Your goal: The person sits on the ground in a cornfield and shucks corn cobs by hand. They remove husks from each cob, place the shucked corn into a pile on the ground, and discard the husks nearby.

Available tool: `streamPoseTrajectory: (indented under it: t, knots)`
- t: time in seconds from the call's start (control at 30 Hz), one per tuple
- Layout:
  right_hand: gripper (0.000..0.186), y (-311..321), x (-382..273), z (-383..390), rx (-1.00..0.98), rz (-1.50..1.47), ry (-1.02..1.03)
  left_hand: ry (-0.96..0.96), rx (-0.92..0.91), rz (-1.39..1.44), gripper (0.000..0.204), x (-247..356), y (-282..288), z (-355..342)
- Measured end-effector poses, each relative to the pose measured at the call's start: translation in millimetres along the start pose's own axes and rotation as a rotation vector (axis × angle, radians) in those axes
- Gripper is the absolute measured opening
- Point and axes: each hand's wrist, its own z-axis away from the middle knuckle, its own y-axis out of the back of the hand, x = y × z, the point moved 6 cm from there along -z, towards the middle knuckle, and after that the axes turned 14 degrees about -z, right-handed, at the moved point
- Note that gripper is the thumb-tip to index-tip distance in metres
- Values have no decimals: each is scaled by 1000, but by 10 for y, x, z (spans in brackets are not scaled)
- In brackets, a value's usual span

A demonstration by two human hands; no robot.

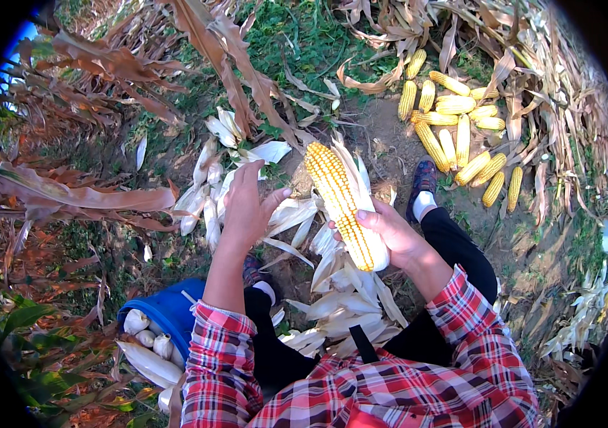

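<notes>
An ear of corn [335, 192] is held up in front of me, its yellow kernels bare along the left side and pale husk still lying along its right side and lower end. My right hand [388, 230] grips it near the lower end, thumb across the front. To the left of the ear, my left hand [249, 207] is raised with fingers stretched and thumb apart, touching nothing. Beneath both hands, loose pale husks [347, 299] cover the ground between my legs.
A pile of husked yellow ears [454, 105] lies on the soil at the far right. At the lower left, a tipped blue bucket [175, 307] holds several ears in husk [148, 362]. Dry corn stalks [83, 196] stand along the left; more dry stalks [568, 107] lie at the right.
</notes>
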Motion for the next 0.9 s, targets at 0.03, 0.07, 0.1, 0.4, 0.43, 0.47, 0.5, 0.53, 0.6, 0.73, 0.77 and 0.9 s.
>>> streamPoseTrajectory:
  t: [0.03, 0.07, 0.1, 0.4, 0.43, 0.47, 0.5, 0.53, 0.6, 0.73, 0.77, 0.9]
  knots:
    - [60, -33, 3, 9, -10, -20, -26, 93, -115, 423, 51, 105, -93, -13]
    - [58, -94, 5, 26, -20, -40, -54, 187, -228, 847, 52, 228, -190, -10]
    - [57, -125, 19, 47, -27, -61, -78, 234, -240, 973, 52, 334, -226, -18]
    - [67, -267, 445, 55, -49, -271, -267, 520, 195, 1021, 29, 168, -406, -20]
    - [65, -213, 437, 51, -47, -187, -246, 565, 189, 1098, 29, 130, -433, -31]
    - [61, -171, 408, 53, -27, -174, -202, 609, 182, 1174, 29, 107, -461, -35]
    - [57, -160, 367, 27, -12, -162, -157, 651, 179, 1246, 28, 99, -471, -47]
    - [53, -145, 321, 5, 2, -150, -112, 738, 161, 1306, 29, 92, -500, -43]
    - [52, -82, 286, -6, 36, -349, -145, 618, 28, 1238, 35, 232, -456, -49]
    - [51, 17, 101, -86, 134, -464, -37, 209, -48, 908, 44, 772, -324, 85]
    - [50, 101, 83, -104, 142, -479, -11, 58, -44, 702, 40, 901, -312, 126]
    - [49, 109, 68, -80, 155, -437, 5, 194, -246, 727, 25, 932, -419, 172]
